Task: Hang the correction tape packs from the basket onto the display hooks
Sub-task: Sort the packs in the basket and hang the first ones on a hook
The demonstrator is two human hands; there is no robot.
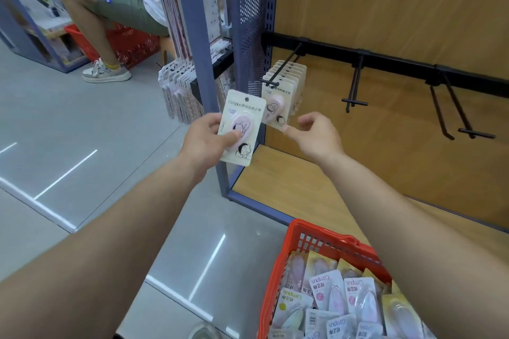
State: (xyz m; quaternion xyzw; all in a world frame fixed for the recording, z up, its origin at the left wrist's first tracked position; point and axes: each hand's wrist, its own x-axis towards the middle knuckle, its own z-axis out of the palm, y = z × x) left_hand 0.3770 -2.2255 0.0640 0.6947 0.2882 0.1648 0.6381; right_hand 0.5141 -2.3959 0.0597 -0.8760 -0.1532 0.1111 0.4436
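Holding one correction tape pack (240,126) upright in my left hand (205,139), thumb across the pink blister and fingers behind the card, I have it just left of the loaded hook (278,74) at the left end of the black rail (391,62); its hang hole faces up, close to the hook's tip but not yet threaded on. My right hand (316,136) is raised beside it, thumb and forefinger pinching the lower corner of the front hung pack (275,107); I judge that is to steady the row while the new one goes on.

As for progress: the left hook already carries a tidy row of packs, so part of the job is done; the middle hook (355,88) and the right hook (454,115) further along the rail are bare. The red basket (325,237) sits low at the bottom edge of my view, beside the front of the wooden shelf (289,187); it holds a loose heap of basket packs (338,300), pink and yellow, more than I can count from here. I would put the task at well under half; the pack in hand needs hanging, the rest of the heap must follow, and two hooks wait to be filled.
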